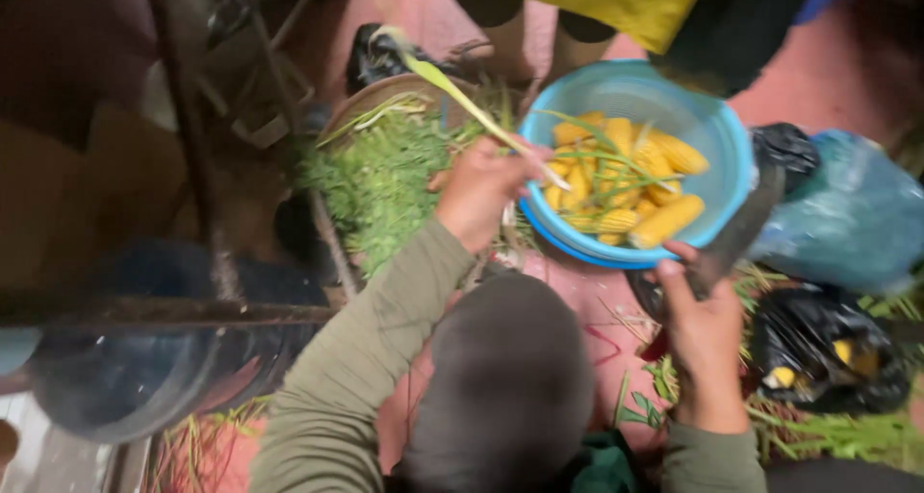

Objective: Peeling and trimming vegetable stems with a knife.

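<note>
Left hand (481, 190) grips stalk (462, 93) over basin (731, 166) of corn (666, 220); right hand (703, 334), beside it, clasps knife (736, 238) for trimming.

The blue bowl (731, 156) looked like smooth, slightly glossy plastic. The corn pieces (666, 220) in it had a bumpy, moist sheen. The knife blade (736, 235) appeared as dull dark metal. Black bags (828, 353) were shiny, crinkled plastic film. The olive sleeve (371, 349) was matt cloth.
</note>
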